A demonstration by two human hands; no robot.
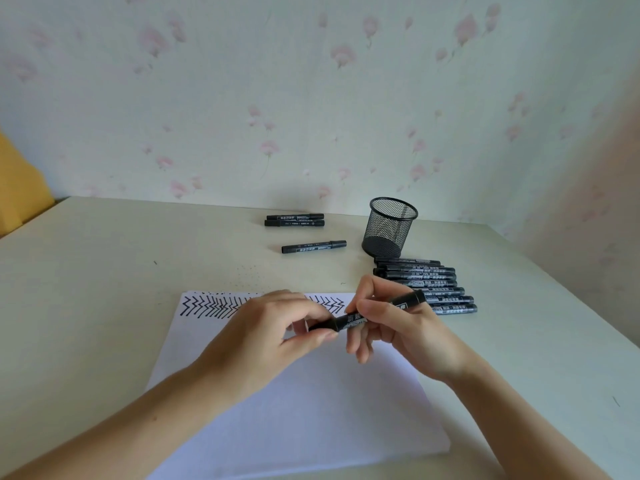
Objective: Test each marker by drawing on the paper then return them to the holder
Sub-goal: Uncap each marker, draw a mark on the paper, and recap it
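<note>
Both hands hold one black marker (377,311) above the white paper (304,403). My left hand (273,327) pinches its cap end, and my right hand (391,323) grips the barrel. A row of black zigzag strokes (211,305) runs along the paper's far edge. The black mesh holder (389,227) stands upright behind the paper on the right, with nothing showing above its rim. Several black markers (429,284) lie side by side in front of it. A pair of markers (295,220) and a single marker (313,246) lie further left.
The cream table (104,271) stands against a floral wallpapered wall. Something yellow (17,181) sits at the far left edge. The table's right edge slants down past the marker row.
</note>
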